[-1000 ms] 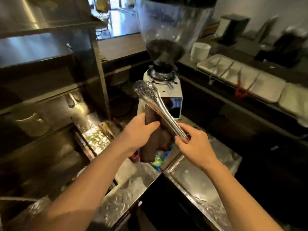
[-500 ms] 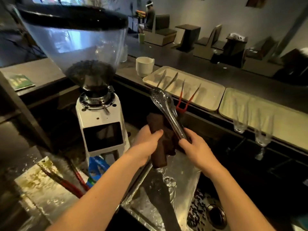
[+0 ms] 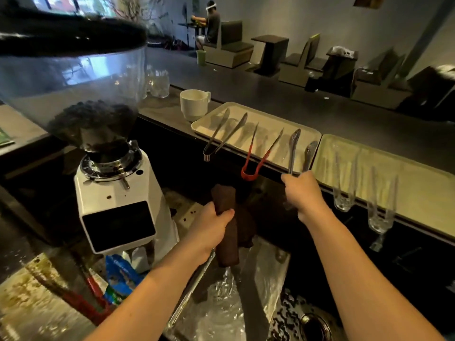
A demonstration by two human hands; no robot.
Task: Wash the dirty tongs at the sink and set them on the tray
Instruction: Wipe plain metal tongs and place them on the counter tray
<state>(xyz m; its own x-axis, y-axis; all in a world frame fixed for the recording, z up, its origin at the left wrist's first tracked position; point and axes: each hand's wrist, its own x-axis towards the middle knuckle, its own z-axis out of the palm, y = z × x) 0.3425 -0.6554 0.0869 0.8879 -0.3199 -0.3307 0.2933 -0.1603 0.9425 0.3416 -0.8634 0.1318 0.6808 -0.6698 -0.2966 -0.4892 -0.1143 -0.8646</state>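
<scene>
The right hand (image 3: 304,193) grips the hinge end of the metal tongs (image 3: 299,150), whose two arms spread over the near right corner of the tray (image 3: 267,119) on the counter (image 3: 270,92). The left hand (image 3: 211,230) is closed around a brown cloth (image 3: 227,239) above the sink (image 3: 258,303). A coffee grinder (image 3: 115,193) stands at left. Red tongs (image 3: 256,156) and plain tongs (image 3: 221,134) lie on the tray, handles overhanging. The held tongs' hinge is hidden inside the fist.
</scene>
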